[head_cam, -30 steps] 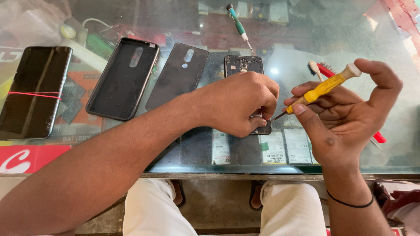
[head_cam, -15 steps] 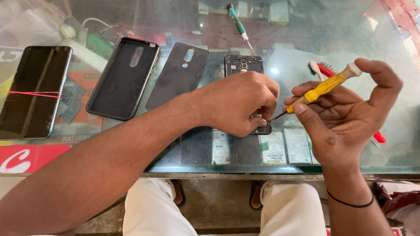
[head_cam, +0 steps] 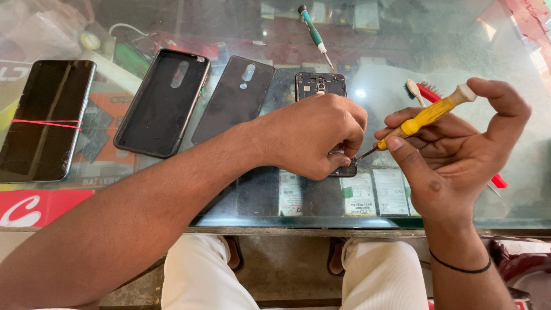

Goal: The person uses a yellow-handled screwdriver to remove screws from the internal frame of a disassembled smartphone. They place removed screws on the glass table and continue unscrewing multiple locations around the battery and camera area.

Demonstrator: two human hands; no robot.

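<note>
left hand (head_cam: 313,135): fingers pinched together over an opened phone (head_cam: 321,86) on the glass counter (head_cam: 402,57). right hand (head_cam: 459,155): fingers clamped on a yellow screwdriver (head_cam: 425,117), tip at the phone.

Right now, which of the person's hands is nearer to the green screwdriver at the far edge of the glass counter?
Left. The left hand rests on the opened phone, just below the green screwdriver; the right hand, holding the yellow screwdriver, sits farther right.

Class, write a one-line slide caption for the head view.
Left hand steadies an opened phone on a glass counter while right hand works a yellow screwdriver.
</note>
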